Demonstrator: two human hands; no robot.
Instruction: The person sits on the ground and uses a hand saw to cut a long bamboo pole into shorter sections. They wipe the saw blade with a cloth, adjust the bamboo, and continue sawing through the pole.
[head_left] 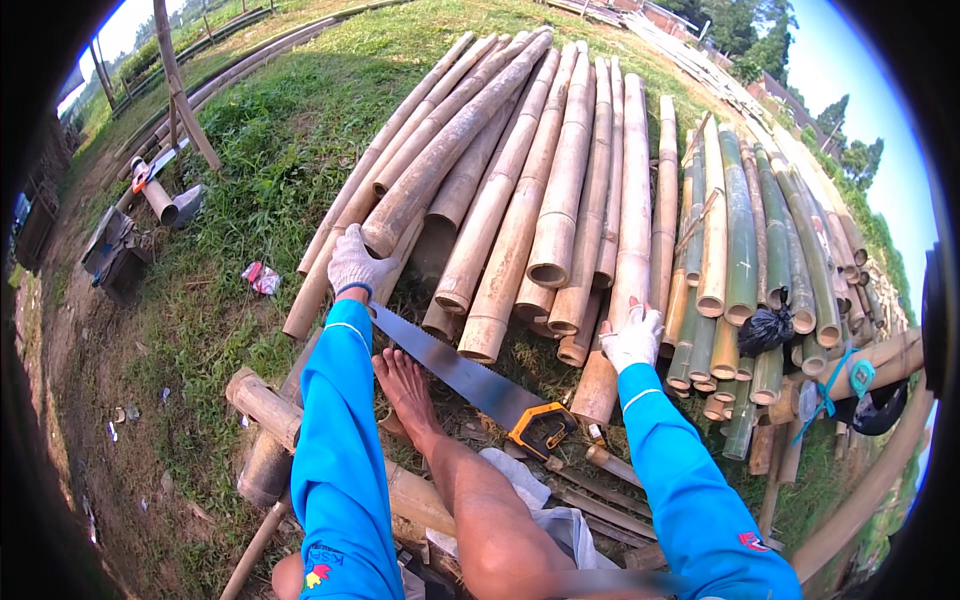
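While both gloved hands brace on the bamboo at frame centre, neither visibly clamps. The left hand cups a pole end; the right hand presses flat, and the saw lies below

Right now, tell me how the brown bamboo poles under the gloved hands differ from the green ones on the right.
The brown bamboo poles look dry and tan; the green bamboo poles keep a fresh green skin. The brown poles are thicker, the green poles thinner. The left hand and the right hand rest on brown poles; no hand touches the green poles. Both lie stacked on the grass, cut ends toward the person.
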